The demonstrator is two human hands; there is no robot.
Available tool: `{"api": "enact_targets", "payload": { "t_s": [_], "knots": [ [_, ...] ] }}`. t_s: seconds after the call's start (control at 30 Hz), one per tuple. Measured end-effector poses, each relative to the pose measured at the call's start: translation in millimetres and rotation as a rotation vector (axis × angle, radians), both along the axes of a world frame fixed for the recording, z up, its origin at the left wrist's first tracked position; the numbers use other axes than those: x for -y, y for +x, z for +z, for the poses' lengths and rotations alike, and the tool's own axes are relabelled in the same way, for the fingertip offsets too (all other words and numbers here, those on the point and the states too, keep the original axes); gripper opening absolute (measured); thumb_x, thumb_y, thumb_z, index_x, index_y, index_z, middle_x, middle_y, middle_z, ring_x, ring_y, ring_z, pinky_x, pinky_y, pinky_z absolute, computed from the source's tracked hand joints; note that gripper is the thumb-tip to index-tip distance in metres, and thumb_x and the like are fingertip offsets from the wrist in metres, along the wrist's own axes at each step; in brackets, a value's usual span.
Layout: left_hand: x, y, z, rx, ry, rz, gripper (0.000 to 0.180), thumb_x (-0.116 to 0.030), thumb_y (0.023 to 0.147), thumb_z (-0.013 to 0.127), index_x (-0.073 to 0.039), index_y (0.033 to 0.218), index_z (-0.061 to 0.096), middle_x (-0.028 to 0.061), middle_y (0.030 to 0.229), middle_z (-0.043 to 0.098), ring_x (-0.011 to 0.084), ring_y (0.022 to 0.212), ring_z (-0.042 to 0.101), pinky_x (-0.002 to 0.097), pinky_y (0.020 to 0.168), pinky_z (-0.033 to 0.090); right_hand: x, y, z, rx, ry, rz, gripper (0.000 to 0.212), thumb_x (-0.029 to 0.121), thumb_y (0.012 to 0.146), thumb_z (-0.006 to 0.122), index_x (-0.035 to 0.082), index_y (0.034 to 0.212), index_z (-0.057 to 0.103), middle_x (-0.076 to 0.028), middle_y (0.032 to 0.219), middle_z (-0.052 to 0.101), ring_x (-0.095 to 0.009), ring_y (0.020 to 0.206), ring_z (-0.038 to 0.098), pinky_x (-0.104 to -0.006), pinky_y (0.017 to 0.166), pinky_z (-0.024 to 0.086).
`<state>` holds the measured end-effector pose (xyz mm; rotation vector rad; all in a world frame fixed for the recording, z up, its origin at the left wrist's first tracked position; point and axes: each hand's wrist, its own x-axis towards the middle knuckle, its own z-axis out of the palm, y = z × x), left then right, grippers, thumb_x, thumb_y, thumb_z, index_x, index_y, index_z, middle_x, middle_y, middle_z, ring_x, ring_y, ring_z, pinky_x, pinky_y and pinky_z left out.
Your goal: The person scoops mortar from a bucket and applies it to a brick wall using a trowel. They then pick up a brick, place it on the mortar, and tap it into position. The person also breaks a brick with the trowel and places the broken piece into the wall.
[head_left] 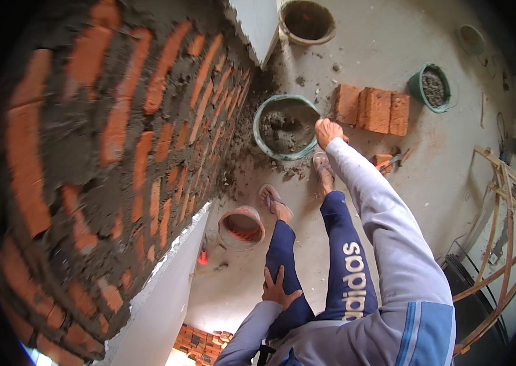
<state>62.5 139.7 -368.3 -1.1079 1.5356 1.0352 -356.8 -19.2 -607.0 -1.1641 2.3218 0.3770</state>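
My right hand (329, 132) is closed round the handle of a trowel at the right rim of a green bucket (260, 144). The trowel's blade is hard to make out against the grey mortar (282, 129) inside. My left hand (279, 288) rests on my left thigh with its fingers spread, holding nothing. On the left, a brick wall (121, 116) rises beside me, with wet mortar smeared between and over its orange bricks.
Several orange bricks (380, 110) stand right of the bucket, near an orange-handled tool (385, 165). Another green bucket (433, 88) holds grey material. A dark bucket (308, 23) is at the back and a reddish bucket (241, 227) by my left foot. Wooden poles (507, 232) lean at right.
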Motion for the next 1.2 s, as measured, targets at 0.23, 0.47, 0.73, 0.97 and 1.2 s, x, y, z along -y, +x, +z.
{"api": "enact_targets", "payload": {
  "t_s": [0.23,0.47,0.73,0.97,1.2],
  "knots": [
    [-10,4,-8,-0.053,-0.065,0.127,0.106,-0.059,0.07,0.079,-0.026,0.154,0.025,0.0276,0.159,0.005,0.0534,0.136,0.03,0.0555,0.107,0.039,-18,34,-81,0.426,-0.086,-0.276,0.024,0.016,0.081,0.054,0.001,0.094,0.068,-0.027,0.095,0.068,-0.046,0.093,0.066,-0.0499,0.082,0.054],
    [6,3,-5,-0.051,-0.05,0.106,0.104,-0.054,0.069,0.081,-0.027,0.154,0.028,0.0278,0.158,0.006,0.0545,0.136,0.029,0.0564,0.107,0.037,-27,73,-132,0.581,-0.227,-0.421,0.032,0.026,0.082,0.061,-0.003,0.096,0.067,-0.028,0.097,0.067,-0.046,0.095,0.064,-0.0497,0.083,0.053],
    [-4,-2,-9,-0.073,-0.067,0.127,0.098,-0.048,0.074,0.079,-0.024,0.154,0.027,0.0284,0.159,0.006,0.0522,0.139,0.027,0.0541,0.111,0.033,-71,47,-89,0.739,-0.373,-0.404,0.027,0.025,0.076,0.061,0.0,0.087,0.064,-0.025,0.085,0.063,-0.044,0.082,0.061,-0.05,0.073,0.048],
    [-25,28,-19,-0.231,-0.104,0.281,0.089,-0.043,0.085,0.068,-0.024,0.157,0.018,0.0262,0.16,0.009,0.0468,0.143,0.024,0.0473,0.118,0.025,-104,-25,144,0.911,-0.447,-0.121,0.027,0.025,0.077,0.068,-0.001,0.079,0.062,-0.018,0.064,0.05,-0.022,0.057,0.047,-0.0394,0.054,0.041],
    [20,18,7,-0.556,-0.346,0.772,0.075,-0.043,0.088,0.063,0.003,0.144,0.042,0.0268,0.138,0.053,0.0367,0.13,0.05,0.0416,0.11,0.038,-10,-96,552,0.686,-0.473,0.419,0.02,0.014,0.078,0.067,-0.001,0.083,0.055,-0.014,0.06,0.044,-0.025,0.052,0.043,-0.0387,0.053,0.041]
  ]
}}
